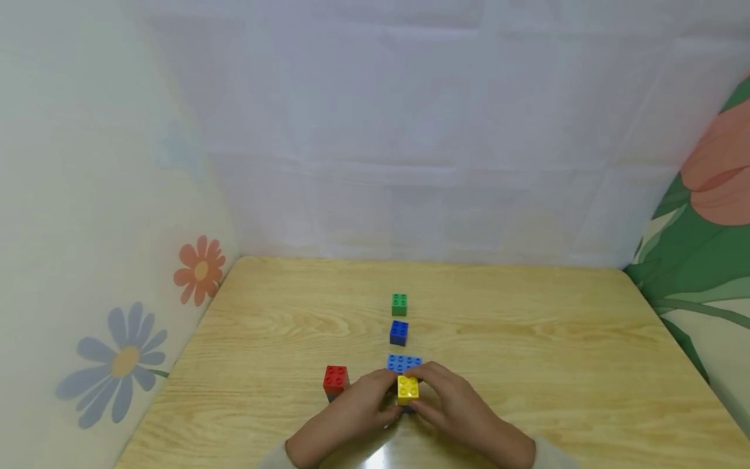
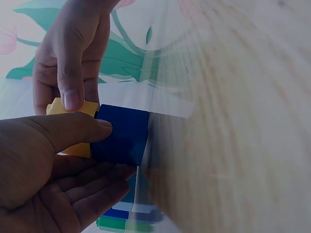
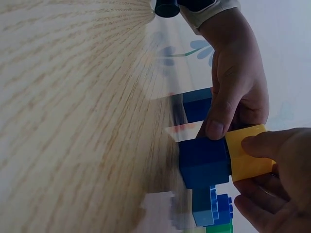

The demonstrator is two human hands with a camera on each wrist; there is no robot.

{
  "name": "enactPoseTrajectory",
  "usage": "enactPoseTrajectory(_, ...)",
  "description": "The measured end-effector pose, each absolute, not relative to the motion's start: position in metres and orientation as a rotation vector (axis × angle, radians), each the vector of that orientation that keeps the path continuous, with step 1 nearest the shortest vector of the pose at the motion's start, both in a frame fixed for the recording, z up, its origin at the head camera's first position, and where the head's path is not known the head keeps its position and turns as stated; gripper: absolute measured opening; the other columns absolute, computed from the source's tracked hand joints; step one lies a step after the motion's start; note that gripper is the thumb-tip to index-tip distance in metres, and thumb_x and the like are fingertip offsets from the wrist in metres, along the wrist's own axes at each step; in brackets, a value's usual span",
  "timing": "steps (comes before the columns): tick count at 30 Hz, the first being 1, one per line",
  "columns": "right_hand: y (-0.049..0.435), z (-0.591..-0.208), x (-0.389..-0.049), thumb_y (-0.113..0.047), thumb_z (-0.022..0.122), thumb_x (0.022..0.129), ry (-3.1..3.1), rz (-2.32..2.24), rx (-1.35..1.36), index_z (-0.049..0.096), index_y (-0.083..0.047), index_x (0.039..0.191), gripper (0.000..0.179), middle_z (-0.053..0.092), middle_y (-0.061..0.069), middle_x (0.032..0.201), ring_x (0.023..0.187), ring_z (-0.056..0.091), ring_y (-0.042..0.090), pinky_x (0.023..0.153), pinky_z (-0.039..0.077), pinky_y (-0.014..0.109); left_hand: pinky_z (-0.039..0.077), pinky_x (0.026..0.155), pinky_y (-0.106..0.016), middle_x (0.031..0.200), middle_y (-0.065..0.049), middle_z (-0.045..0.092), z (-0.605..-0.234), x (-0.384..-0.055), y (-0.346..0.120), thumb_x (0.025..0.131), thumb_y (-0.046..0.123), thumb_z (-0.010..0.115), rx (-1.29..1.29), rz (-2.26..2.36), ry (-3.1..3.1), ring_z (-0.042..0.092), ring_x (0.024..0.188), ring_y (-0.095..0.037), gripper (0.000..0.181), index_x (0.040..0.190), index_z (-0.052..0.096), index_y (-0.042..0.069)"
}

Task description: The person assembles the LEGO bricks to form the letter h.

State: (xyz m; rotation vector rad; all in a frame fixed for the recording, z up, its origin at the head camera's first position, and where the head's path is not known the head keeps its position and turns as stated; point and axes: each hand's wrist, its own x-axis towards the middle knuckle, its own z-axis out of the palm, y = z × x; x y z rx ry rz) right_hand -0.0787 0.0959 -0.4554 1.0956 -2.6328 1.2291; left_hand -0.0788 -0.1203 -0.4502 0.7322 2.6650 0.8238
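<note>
Close to the near side of the table, both hands meet at a small two-brick stack. My left hand (image 1: 366, 397) grips the lower dark blue brick (image 2: 121, 136), its thumb laid across the brick's side. Above it, a yellow brick (image 1: 407, 389) is pinched between the thumb and fingers of my right hand (image 1: 448, 400). In the right wrist view the yellow brick (image 3: 250, 153) sits slightly tilted against the blue brick's studded top, with a thin dark gap between them. Just beyond the fingers lies a lighter blue long brick (image 1: 404, 363), partly covered by the hands.
A red brick (image 1: 336, 376) tops a blue one left of my left hand. Farther back, a dark blue brick (image 1: 399, 333) and a green brick (image 1: 400, 304) line up behind the long one. The wooden table (image 1: 527, 339) ends at a white cloth backdrop (image 1: 439, 163).
</note>
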Motion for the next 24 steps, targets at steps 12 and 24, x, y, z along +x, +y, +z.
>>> enactPoseTrajectory(12,0.0958,-0.4553,-0.0776,-0.023,0.071,0.09,-2.634,1.238,1.102,0.058,-0.024,0.126,0.038,0.06,-0.013,0.118,0.105,0.06,0.007,0.088,0.053,0.029,0.053,0.087,-0.028,0.113,0.002,0.063,-0.4493,-0.078,-0.12,0.088,0.026,0.072,0.74,0.824,2.661,0.06,0.103,-0.01,0.036,0.12,0.061,0.012)
enactPoseTrajectory(24,0.0972,-0.4515,-0.0832,-0.028,0.07,0.091,-2.698,1.243,1.114,0.059,-0.022,0.127,0.038,0.061,-0.012,0.115,0.099,0.059,0.004,0.084,0.054,0.03,0.052,0.089,-0.03,0.117,0.0,0.063,-0.4475,-0.0767,-0.1204,0.089,0.027,0.071,0.735,0.802,2.67,0.06,0.107,-0.013,0.041,0.124,0.059,0.01)
